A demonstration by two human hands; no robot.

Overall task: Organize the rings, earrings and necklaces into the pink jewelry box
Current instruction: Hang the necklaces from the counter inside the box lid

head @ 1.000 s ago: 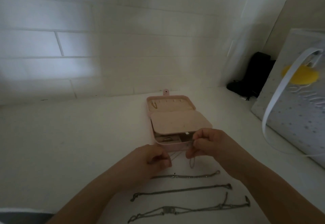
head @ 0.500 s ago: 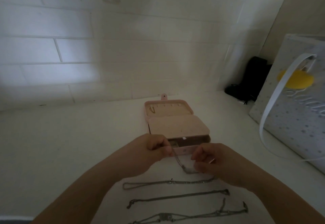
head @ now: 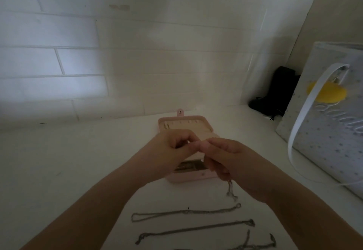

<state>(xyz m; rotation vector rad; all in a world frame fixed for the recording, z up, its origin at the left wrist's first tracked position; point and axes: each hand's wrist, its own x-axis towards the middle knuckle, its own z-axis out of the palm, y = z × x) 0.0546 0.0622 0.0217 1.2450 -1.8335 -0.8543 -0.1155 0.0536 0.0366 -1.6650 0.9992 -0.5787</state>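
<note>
A thin silver chain necklace (head: 230, 189) hangs from the underside of the right hand (head: 231, 157), its loose end dangling to just above the white worktop (head: 68, 171). The right hand's grip is curled tight around the chain, fingers pinched together; the left hand (head: 172, 147) meets it fingertip to fingertip, its fingers also curled and pinched, though whether the chain itself lies between them is hidden from the head camera. Both grips are held above the open small pink jewelry box (head: 188, 178), whose front wall shows directly below them and whose raised lid (head: 184, 125), fitted with a beige panel and a round snap tab, shows just beyond them. A slice of the box's inner compartment, holding something metallic too dim to identify, is visible beneath the left hand. Nearer the person than the grips, three more silver chains lie stretched out side by side on the worktop: the first chain (head: 186, 212) closest to the hanging end, the second chain (head: 196, 229) behind it, the third chain (head: 255, 245) cut by the frame edge. To the right of the grips stands a white dotted gift bag (head: 330, 132) with a yellow spot and a white ribbon handle (head: 300, 124); a black object (head: 275, 92) sits in the corner beyond it, against the white brick wall (head: 78, 63).
</note>
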